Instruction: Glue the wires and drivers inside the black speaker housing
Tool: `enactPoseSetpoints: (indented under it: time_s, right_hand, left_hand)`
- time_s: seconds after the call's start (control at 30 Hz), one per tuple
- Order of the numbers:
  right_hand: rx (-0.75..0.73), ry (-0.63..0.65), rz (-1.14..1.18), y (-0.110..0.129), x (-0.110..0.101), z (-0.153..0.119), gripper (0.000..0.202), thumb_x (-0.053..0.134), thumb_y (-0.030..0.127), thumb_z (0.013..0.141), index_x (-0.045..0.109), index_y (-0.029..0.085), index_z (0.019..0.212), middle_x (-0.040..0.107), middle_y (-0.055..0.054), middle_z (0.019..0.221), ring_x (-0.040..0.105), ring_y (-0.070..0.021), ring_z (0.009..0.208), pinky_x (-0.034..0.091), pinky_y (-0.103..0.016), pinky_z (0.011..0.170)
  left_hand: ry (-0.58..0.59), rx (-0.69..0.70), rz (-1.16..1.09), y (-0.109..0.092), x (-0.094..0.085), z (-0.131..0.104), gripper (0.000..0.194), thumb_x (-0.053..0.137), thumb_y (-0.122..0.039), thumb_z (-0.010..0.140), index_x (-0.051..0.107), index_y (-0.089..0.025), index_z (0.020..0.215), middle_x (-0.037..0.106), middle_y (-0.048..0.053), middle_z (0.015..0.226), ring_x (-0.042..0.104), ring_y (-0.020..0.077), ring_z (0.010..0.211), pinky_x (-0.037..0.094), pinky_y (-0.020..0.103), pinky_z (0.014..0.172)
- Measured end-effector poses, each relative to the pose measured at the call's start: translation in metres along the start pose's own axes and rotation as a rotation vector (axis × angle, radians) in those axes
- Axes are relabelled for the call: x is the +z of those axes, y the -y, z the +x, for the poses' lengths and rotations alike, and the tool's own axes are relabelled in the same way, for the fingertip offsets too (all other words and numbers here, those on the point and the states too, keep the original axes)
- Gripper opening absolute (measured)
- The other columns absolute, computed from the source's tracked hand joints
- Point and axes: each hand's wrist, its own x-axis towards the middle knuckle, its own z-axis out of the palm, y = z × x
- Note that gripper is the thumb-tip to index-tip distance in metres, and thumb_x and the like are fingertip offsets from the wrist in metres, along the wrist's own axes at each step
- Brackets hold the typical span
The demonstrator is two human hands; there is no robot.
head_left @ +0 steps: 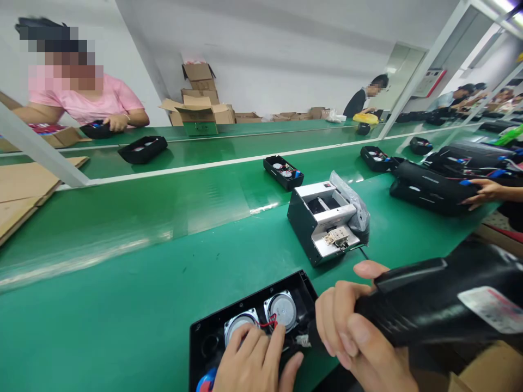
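Observation:
A black plastic speaker housing (pixel 249 300) lies open side up on the green bench in front of me. Two round silver speakers (pixel 283 310) joined by red wires are set in it, and a blue part shows at its lower left. My left hand (pixel 255 359) rests over the housing, fingers extended on the speakers and wires, thumb apart. My right hand (pixel 359 326) is wrapped around a thick, glossy black hand tool (pixel 433 299) with a white label. The tool's pale tip is beside the housing's right end, near my left thumb; my fingers cover part of the tool.
A grey-and-black bench machine (pixel 322 223) stands beyond the housing. Another open housing (pixel 284 173) lies on the green conveyor (pixel 196 196). Black housings (pixel 433 185) are piled at right, where another person's hand (pixel 486 193) reaches. A person in pink works across the line.

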Motion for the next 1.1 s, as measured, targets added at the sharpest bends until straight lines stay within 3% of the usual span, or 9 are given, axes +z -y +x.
enactPoseSetpoints:
  time_s: [0.1, 0.2, 0.33, 0.53, 1.1]
  right_hand:
    - [0.048, -0.065, 0.053, 0.0058, 0.0035, -0.0004, 0.053, 0.071, 0.032, 0.104, 0.048, 0.049, 0.148, 0.054, 0.010, 0.065, 0.041, -0.0122, 0.046, 0.039, -0.027, 0.049]
    - [0.065, -0.043, 0.083, 0.0060, 0.0024, -0.0022, 0.046, 0.071, 0.032, 0.104, 0.053, 0.049, 0.143, 0.054, 0.010, 0.064, 0.040, -0.0123, 0.046, 0.039, -0.026, 0.048]
    - [0.017, 0.015, 0.102, 0.0035, -0.0006, -0.0016, 0.032, 0.066, 0.029, 0.107, 0.059, 0.044, 0.134, 0.051, 0.009, 0.063, 0.042, -0.0121, 0.047, 0.037, -0.027, 0.049]
    - [-0.048, 0.068, 0.072, 0.0013, -0.0008, 0.0004, 0.033, 0.060, 0.026, 0.110, 0.056, 0.045, 0.137, 0.051, 0.008, 0.066, 0.044, -0.0115, 0.050, 0.038, -0.026, 0.050]
    - [-0.075, 0.131, 0.009, 0.0019, -0.0005, 0.0020, 0.040, 0.060, 0.026, 0.111, 0.051, 0.046, 0.144, 0.049, 0.009, 0.068, 0.044, -0.0111, 0.052, 0.039, -0.026, 0.052]
  left_hand:
    - [0.005, 0.017, -0.011, 0.0016, -0.0012, 0.0004, 0.034, 0.044, -0.029, 0.112, 0.065, -0.010, 0.131, 0.077, 0.001, 0.083, 0.072, 0.0191, 0.074, 0.055, 0.040, 0.081]
    - [0.032, 0.031, -0.039, 0.0031, -0.0032, 0.0018, 0.033, 0.044, -0.024, 0.112, 0.065, -0.014, 0.134, 0.075, -0.001, 0.080, 0.071, 0.0175, 0.072, 0.056, 0.038, 0.080]
    - [-0.001, 0.025, -0.071, 0.0039, -0.0049, 0.0042, 0.028, 0.045, -0.023, 0.112, 0.070, -0.020, 0.126, 0.075, -0.003, 0.080, 0.072, 0.0163, 0.072, 0.055, 0.037, 0.081]
    - [-0.059, 0.002, -0.078, 0.0056, -0.0078, 0.0071, 0.030, 0.043, -0.022, 0.113, 0.072, -0.021, 0.117, 0.073, -0.005, 0.073, 0.070, 0.0150, 0.067, 0.053, 0.036, 0.079]
    - [-0.028, -0.007, -0.095, 0.0067, -0.0065, 0.0092, 0.030, 0.044, -0.024, 0.113, 0.074, -0.022, 0.117, 0.073, -0.005, 0.074, 0.071, 0.0146, 0.068, 0.053, 0.036, 0.081]
